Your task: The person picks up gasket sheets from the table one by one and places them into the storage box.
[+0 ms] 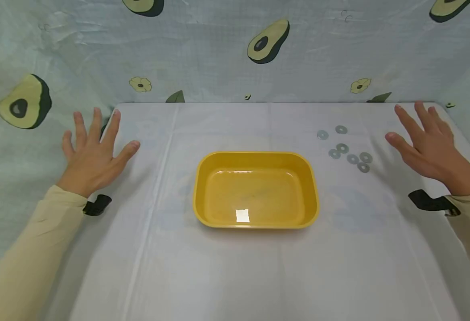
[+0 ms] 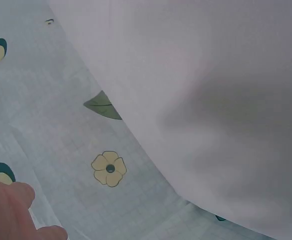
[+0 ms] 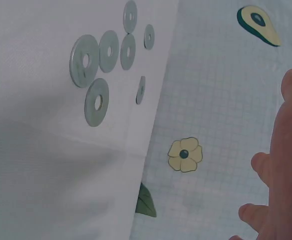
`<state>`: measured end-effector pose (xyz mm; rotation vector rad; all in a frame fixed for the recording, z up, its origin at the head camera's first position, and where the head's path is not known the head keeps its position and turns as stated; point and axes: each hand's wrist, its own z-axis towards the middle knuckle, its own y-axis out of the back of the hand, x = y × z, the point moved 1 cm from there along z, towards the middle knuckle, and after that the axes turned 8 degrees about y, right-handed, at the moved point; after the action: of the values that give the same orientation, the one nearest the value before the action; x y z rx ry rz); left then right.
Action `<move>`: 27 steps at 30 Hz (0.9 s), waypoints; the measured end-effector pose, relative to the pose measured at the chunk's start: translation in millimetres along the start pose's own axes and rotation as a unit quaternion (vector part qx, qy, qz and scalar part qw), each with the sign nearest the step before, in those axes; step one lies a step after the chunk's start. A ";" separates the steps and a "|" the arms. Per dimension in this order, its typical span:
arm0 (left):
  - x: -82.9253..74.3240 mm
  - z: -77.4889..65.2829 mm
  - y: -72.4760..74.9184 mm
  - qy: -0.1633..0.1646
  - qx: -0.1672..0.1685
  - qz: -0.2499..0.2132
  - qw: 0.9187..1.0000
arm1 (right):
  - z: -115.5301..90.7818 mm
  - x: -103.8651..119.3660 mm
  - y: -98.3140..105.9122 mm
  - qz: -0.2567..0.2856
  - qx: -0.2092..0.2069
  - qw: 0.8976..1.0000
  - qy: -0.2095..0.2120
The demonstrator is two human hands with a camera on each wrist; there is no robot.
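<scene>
Several flat metal washers [image 1: 342, 148] lie loosely grouped on the right part of the white table, some touching each other. In the right wrist view the same washers [image 3: 109, 51] show their round centre holes. A shallow yellow tray [image 1: 255, 220] stands at the middle of the table, with nothing in it. My left hand [image 1: 94, 158] hovers over the table's left edge, fingers spread and holding nothing. To the right of the washers, my right hand [image 1: 433, 145] is held with its fingers extended and apart, also holding nothing.
A white cloth [image 1: 235, 276] covers the table. Behind and beside it hangs a pale fabric [image 1: 203, 49] printed with avocados, flowers and leaves. Both wrists wear a black strap, the left strap [image 1: 97, 205] and the right strap [image 1: 431, 201].
</scene>
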<state>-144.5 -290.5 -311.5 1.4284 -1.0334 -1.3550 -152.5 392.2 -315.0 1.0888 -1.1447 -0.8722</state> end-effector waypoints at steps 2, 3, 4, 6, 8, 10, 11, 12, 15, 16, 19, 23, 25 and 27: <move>-4.2 -0.5 -0.7 -0.006 -0.002 0.002 1.000 | 0.2 0.7 0.9 0.007 0.000 1.000 0.003; -5.8 -1.2 -1.0 -0.008 -0.002 0.003 1.000 | 0.7 1.5 1.3 0.009 0.000 1.000 0.004; -7.1 -2.1 -1.3 -0.011 -0.001 0.004 1.000 | 1.6 2.4 1.6 0.014 -0.001 1.000 0.007; -9.2 -4.9 -1.7 -0.014 -0.002 0.003 1.000 | 4.2 4.8 1.4 0.016 -0.005 1.000 0.012; -11.1 -7.7 -2.4 -0.017 -0.007 0.005 1.000 | 6.8 7.1 0.9 0.018 -0.011 1.000 0.015; -14.3 -9.9 -3.5 -0.021 -0.012 0.005 1.000 | 8.1 7.9 0.4 0.019 -0.020 0.999 0.019; -16.5 -10.6 -4.3 -0.023 -0.013 0.005 1.000 | 8.1 7.9 0.2 0.019 -0.024 0.999 0.019; -19.0 -11.1 -5.5 -0.025 -0.013 0.006 1.000 | 7.6 7.7 -0.1 0.019 -0.029 0.999 0.019; -27.4 -12.3 -9.2 -0.034 -0.012 0.002 0.999 | 5.7 7.5 -0.8 0.033 -0.049 0.998 0.029; -29.5 -12.6 -10.8 -0.035 -0.011 0.001 0.999 | 6.1 7.9 -2.0 0.039 -0.055 0.997 0.034; -35.6 -14.3 -15.1 -0.043 -0.007 -0.010 0.999 | 7.2 9.6 -5.2 0.075 -0.074 0.993 0.048; -43.6 -16.8 -20.7 -0.054 -0.008 -0.021 0.998 | 10.4 12.3 -9.7 0.125 -0.088 0.987 0.039; -48.3 -17.9 -23.1 -0.061 -0.010 -0.022 0.998 | 12.6 14.1 -12.5 0.144 -0.098 0.984 0.034; -53.5 -18.7 -25.3 -0.069 -0.013 -0.023 0.997 | 15.0 16.8 -15.7 0.152 -0.109 0.982 0.023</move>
<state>-129.0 -231.3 -321.8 1.3634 -1.0731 -1.5126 -163.5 369.1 -325.0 0.7289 -1.1124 -0.7081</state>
